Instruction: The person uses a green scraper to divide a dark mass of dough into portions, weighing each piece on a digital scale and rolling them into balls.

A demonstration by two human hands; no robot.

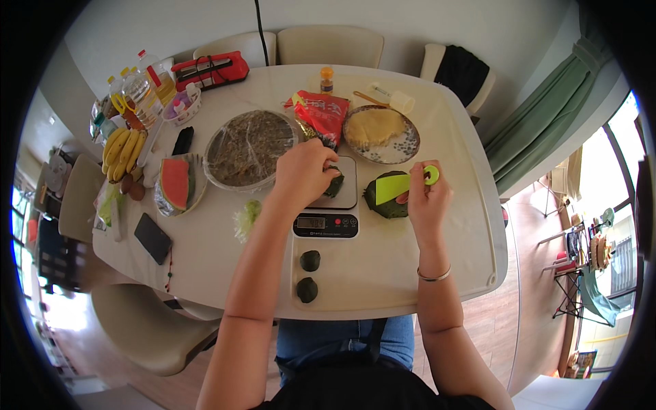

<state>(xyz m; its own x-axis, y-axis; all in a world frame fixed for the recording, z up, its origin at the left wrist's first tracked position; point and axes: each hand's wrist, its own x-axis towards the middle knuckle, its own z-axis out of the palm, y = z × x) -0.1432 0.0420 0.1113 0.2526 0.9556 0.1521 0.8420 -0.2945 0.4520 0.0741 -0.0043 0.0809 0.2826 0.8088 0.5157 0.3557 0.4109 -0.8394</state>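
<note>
My left hand [303,173] is over the plate of a digital kitchen scale [350,171], fingers bent at a small piece of dark green dough [334,186]. The fingers partly cover this piece, so whether they grip it is unclear. In my right hand [431,197] is a lime-green plastic dough scraper [392,188]. Its blade lies over a larger flattened mass of dark green dough [388,208], right of the scale. Two small dark green dough balls [310,261] [307,290] rest on the pale mat [379,277] below the scale, one nearer the table edge.
A plastic-wrapped bowl of brown filling [251,148], a red bag [324,114] and a patterned plate [359,148] with yellow dough [376,125] stand behind the scale. Leftward are watermelon [175,182], bananas [121,151] and a phone [152,238]. Crumpled plastic film [246,223] lies beside my left forearm.
</note>
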